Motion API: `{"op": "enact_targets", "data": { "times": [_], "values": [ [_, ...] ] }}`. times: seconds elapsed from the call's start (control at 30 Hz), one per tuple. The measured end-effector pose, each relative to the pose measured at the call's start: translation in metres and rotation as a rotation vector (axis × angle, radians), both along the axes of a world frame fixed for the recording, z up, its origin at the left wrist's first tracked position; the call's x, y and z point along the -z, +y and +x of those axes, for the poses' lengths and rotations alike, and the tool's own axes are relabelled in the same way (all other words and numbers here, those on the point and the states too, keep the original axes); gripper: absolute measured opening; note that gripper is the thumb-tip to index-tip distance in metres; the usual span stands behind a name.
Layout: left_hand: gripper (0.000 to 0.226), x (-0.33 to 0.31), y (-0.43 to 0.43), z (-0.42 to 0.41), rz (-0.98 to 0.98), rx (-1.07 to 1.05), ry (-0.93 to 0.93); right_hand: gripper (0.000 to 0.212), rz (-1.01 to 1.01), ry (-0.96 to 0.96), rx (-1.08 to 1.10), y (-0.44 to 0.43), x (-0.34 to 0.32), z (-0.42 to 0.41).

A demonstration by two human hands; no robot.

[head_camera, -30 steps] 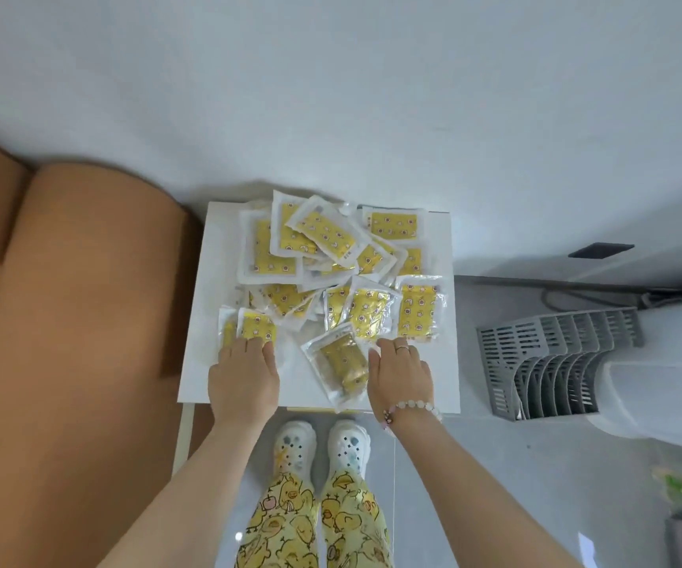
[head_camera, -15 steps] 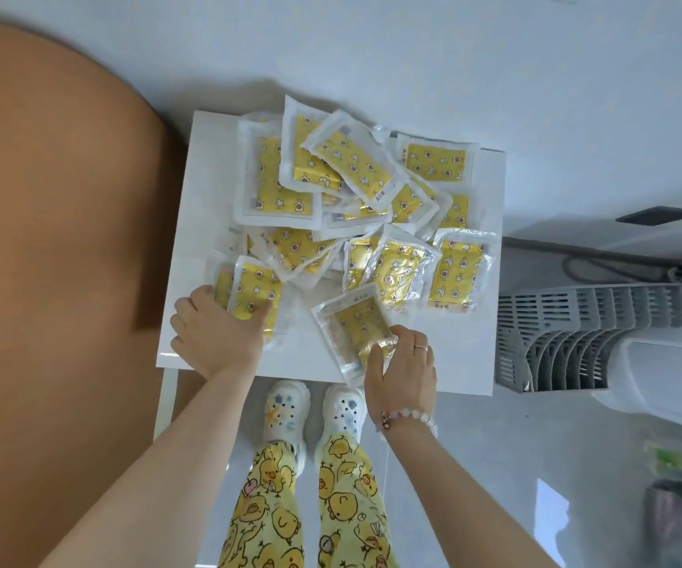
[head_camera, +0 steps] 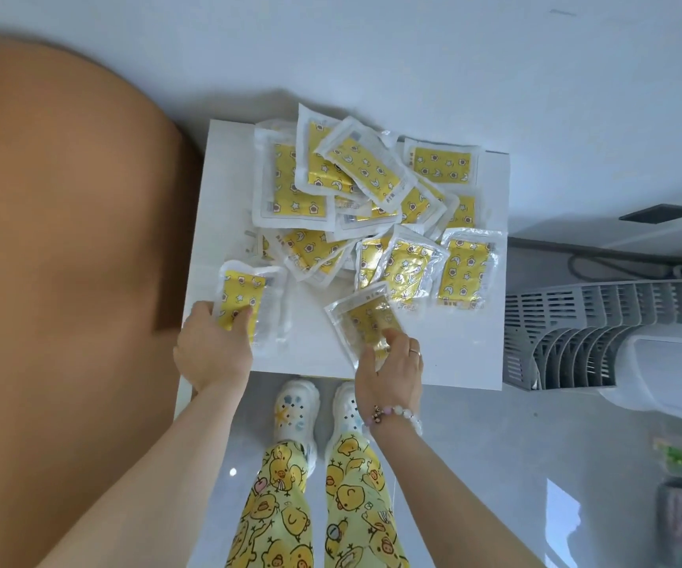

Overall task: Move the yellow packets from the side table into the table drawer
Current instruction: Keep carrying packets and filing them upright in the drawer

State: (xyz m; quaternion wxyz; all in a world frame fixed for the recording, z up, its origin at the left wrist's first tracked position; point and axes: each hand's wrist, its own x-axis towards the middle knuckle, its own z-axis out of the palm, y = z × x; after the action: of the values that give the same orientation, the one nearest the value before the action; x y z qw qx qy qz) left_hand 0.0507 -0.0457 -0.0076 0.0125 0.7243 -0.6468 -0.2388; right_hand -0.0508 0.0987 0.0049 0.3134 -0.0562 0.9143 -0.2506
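Packets (head_camera: 366, 186) heap the desk (head_camera: 458, 350); the left grip (head_camera: 212, 354) clasps the 8 o'clock packet (head_camera: 241, 297), the right grip (head_camera: 390, 375) pinches the 6 o'clock packet (head_camera: 366, 317).

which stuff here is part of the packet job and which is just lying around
In the job: left hand gripping left packet; right hand pinching right packet; packet pile; side table.
Lying about: orange sofa; grey slotted rack.

Bright, even light; soft shadows; wide-angle edge distortion
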Motion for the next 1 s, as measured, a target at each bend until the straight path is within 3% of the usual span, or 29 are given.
{"op": "enact_targets", "data": {
  "times": [0.1,0.23,0.37,0.5,0.63,0.83,0.93,1.0],
  "values": [
    [0.034,-0.004,0.005,0.019,0.016,-0.205,0.109,0.031,-0.026,-0.082,0.027,-0.005,-0.005,0.007],
    [0.03,-0.017,0.015,0.023,-0.001,-0.319,0.293,0.028,-0.082,-0.231,0.094,-0.01,-0.008,0.011],
    [0.032,-0.042,0.048,0.0,0.091,-0.212,0.425,0.038,-0.269,-0.573,0.213,-0.024,-0.013,0.009],
    [0.026,-0.054,0.086,-0.022,0.214,-0.226,0.602,0.017,-0.499,-0.892,0.419,-0.029,-0.013,0.006],
    [0.024,-0.049,0.092,-0.023,0.252,-0.181,0.578,0.042,-0.528,-0.943,0.533,-0.018,-0.012,0.005],
    [0.022,-0.043,0.072,-0.017,0.42,0.056,0.55,0.052,-0.605,-1.043,0.562,-0.01,-0.01,-0.001],
    [0.023,-0.04,0.052,-0.009,0.603,0.225,0.519,0.034,-0.631,-1.086,0.494,-0.005,-0.009,-0.008],
    [0.02,-0.037,0.04,-0.005,0.556,0.33,0.445,0.018,-0.599,-1.059,0.499,-0.003,-0.006,-0.015]
  ]
}}
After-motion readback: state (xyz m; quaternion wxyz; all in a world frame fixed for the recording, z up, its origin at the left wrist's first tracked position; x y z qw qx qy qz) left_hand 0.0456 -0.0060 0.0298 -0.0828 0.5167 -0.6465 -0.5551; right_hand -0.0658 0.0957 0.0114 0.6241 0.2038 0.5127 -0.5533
